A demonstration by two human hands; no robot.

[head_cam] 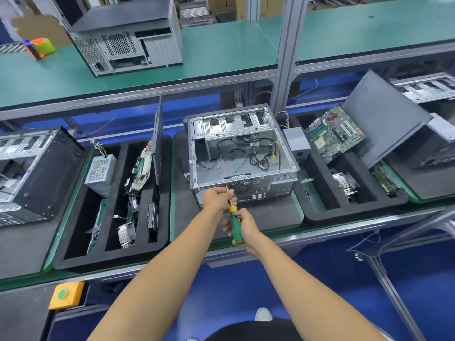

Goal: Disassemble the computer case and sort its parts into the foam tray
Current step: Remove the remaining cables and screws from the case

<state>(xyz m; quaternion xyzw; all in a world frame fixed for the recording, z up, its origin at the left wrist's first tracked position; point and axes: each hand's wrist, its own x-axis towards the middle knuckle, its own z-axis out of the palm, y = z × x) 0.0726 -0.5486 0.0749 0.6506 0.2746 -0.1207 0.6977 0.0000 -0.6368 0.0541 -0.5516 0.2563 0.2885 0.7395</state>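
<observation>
The left grip (218, 198) is curled around the thin metal shaft of one screwdriver (235, 225), pinching it just above the yellow collar, against the near face of the computer case (242, 153). The tip of the shaft is hidden behind the left fingers, so what it meets on the case cannot be made out. The right grip (243, 226), just below and to the right of the left one, clasps the green handle; the handle's butt pokes out beneath it.

The case lies open directly beyond both grips on the worktop (278, 217), with loose black cables inside. To the right of the grips sits one foam tray (344, 207) holding a motherboard (336, 134), a grey power supply (296, 141) and a finned heatsink (346, 184); smaller parts there are too dim to name. Leftward lies a second foam tray (108, 254), also loaded. A case at the far left is cut off by the frame edge.
</observation>
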